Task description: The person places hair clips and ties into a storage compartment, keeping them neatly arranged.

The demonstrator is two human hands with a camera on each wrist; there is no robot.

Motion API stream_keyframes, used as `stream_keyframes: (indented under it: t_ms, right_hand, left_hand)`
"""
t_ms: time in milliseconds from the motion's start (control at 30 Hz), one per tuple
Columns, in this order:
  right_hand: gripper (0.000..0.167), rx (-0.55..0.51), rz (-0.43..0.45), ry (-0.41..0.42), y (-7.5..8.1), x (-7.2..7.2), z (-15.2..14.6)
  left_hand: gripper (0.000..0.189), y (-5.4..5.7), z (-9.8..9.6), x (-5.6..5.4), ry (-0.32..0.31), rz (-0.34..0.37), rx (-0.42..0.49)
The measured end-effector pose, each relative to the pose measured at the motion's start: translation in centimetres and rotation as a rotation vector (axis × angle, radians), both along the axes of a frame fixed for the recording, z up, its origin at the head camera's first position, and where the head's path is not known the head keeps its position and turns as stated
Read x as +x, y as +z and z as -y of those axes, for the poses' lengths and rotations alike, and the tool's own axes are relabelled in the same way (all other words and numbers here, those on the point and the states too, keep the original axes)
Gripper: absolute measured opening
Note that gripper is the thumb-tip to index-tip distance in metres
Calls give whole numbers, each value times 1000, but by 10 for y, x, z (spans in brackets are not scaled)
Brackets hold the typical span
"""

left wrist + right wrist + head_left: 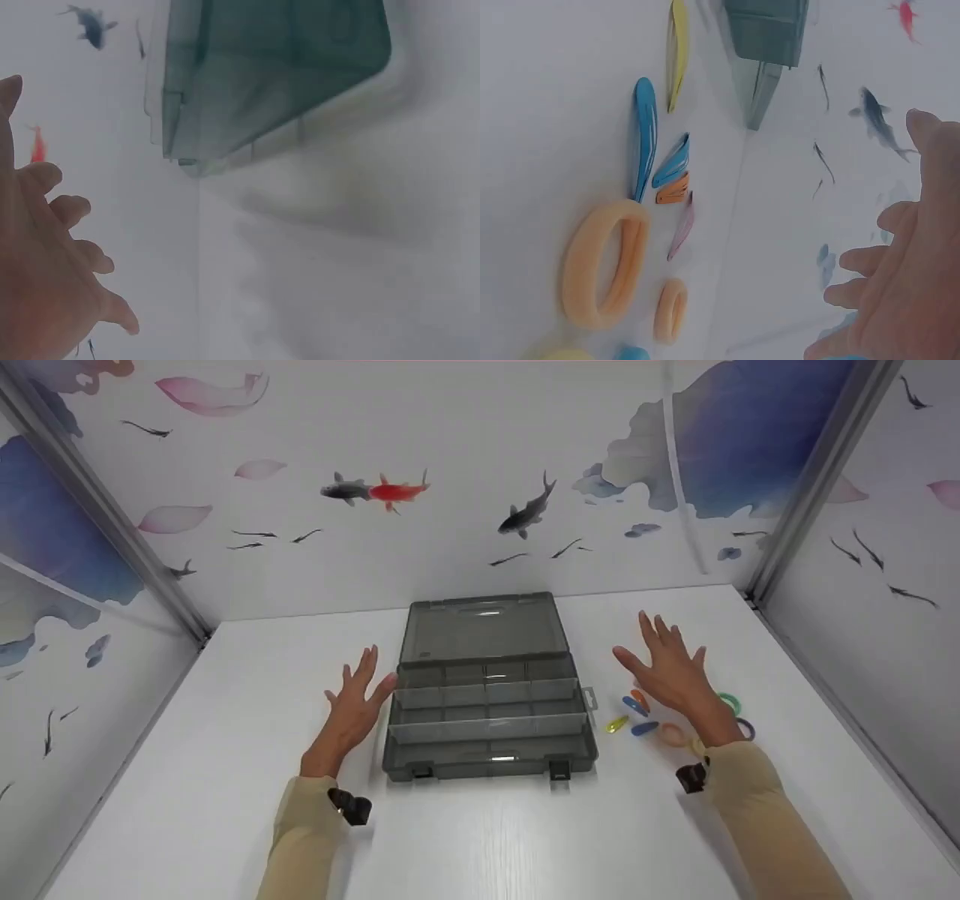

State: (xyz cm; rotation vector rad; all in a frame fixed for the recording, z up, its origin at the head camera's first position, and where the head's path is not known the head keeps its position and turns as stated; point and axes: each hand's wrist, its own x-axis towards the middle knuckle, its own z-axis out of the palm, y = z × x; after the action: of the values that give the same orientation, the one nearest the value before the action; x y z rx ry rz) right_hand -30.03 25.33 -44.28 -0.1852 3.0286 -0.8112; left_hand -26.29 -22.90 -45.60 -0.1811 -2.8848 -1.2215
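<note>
A grey translucent compartment box (491, 771) lies with its lid (486, 631) folded back against the rear wall. Thin dividers split its inside into rows, and nothing shows in them. My left hand (351, 716) hovers at the box's left side, fingers spread, thumb overlapping the edge in the head view. Right of the box, my right hand (671, 671) is spread in the air and holds nothing. Below it lie a yellow hair clip (677, 56), a larger blue hair clip (644, 139), a smaller blue one (673, 162), an orange hair clip (673, 189) and a pink one (682, 229).
Several hair ties lie by the right forearm, among them a peach one (672, 734), a green one (730, 703) and a dark one (746, 727). Printed walls (465, 427) enclose the white table (480, 847) at the back and both sides.
</note>
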Motion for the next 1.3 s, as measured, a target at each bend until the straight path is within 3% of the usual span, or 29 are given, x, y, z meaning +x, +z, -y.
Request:
stream_keyframes:
  t_ms: [300,500,767,1033,1300]
  right_hand:
    - [90,-221,-12,-21,9,19,-13]
    - [90,-308,-8,-49,7,27,-30]
    - [85,-377,-73,-98,-4,29,-60]
    - [92,-329,30,-170,-21,19,-78]
    - [96,-277,156,-163,-36,8,-89]
  left_hand:
    - [61,-13,0,29,40,-43,394]
    - [60,-26,-4,37,35,-6,573]
    - [55,-29,-4,34,70,23,622]
    - [53,-33,-3,36,101,114,606]
    - [59,-37,-4,36,68,190,515]
